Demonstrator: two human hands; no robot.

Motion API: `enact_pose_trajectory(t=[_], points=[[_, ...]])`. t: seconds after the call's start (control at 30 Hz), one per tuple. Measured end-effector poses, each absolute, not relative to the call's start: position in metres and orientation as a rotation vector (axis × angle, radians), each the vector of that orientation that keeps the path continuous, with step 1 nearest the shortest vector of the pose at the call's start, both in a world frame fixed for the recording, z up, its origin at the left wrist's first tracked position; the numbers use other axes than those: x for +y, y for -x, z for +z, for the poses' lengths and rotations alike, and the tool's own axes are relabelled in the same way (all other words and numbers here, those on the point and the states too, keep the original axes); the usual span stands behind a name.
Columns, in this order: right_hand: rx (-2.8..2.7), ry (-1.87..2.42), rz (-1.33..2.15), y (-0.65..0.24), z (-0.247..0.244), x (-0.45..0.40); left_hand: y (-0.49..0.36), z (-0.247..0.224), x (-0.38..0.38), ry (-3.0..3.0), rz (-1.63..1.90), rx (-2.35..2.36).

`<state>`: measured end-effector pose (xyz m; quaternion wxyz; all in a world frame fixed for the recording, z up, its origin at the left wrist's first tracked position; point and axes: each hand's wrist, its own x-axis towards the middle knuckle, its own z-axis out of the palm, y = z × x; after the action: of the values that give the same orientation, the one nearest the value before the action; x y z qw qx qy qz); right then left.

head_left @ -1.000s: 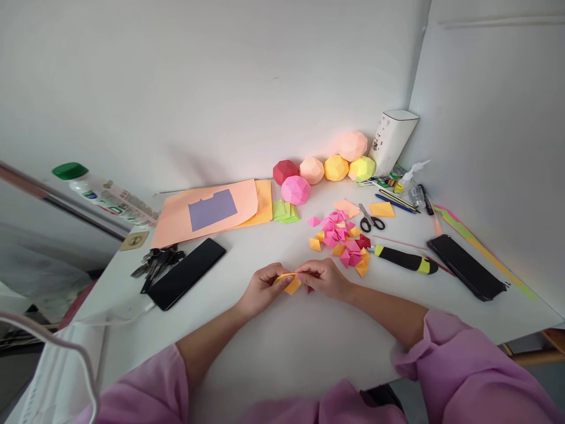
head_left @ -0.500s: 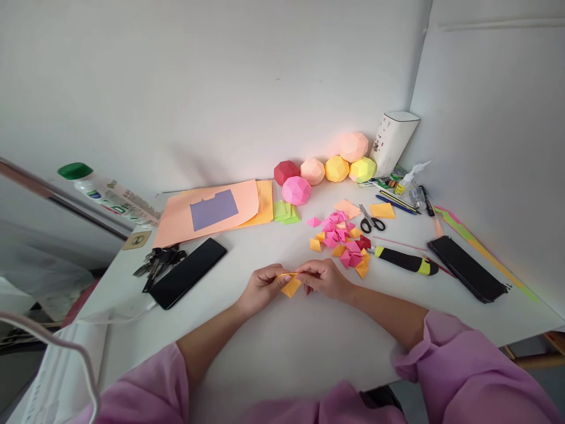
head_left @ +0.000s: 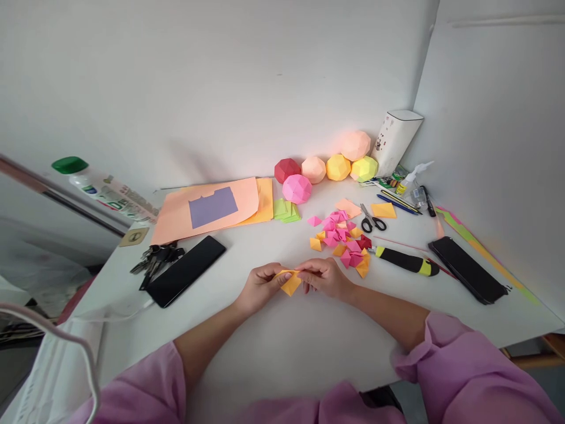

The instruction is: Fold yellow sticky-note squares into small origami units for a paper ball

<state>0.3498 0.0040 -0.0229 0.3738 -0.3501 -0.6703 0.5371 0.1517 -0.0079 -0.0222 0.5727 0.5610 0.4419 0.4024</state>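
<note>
A small piece of yellow-orange folded paper (head_left: 291,285) is pinched between both hands, just above the white desk. My left hand (head_left: 261,287) grips its left side, thumb on the near face. My right hand (head_left: 325,277) pinches the top right edge, with the other fingers curled under. Beyond my right hand lies a heap of folded paper pieces (head_left: 338,229) in pink, orange and red. A utility knife (head_left: 406,261) with a black and lime handle lies to the right of the heap. Behind it are black-handled scissors (head_left: 373,222).
Several faceted paper balls (head_left: 297,188) stand along the wall. Coloured paper sheets (head_left: 172,218) and green paper squares (head_left: 286,211) lie at back left. Nearer are a black phone (head_left: 188,271) and keys (head_left: 159,259); a black case (head_left: 467,271) lies at right. A white cable (head_left: 86,347) loops at front left.
The view has shifted very slightly. Both hands stay in place on the yellow-orange paper, which now shows a little more of its face between them.
</note>
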Motion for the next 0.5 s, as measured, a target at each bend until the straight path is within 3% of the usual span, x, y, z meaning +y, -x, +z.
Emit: enact_pose_trajectory(t=[0.5], points=[[-1.728,0.882,1.426,-0.3499,-0.0219,0.0061,-0.1498,-0.0201,-0.0096,-1.387,1.003,1.07]])
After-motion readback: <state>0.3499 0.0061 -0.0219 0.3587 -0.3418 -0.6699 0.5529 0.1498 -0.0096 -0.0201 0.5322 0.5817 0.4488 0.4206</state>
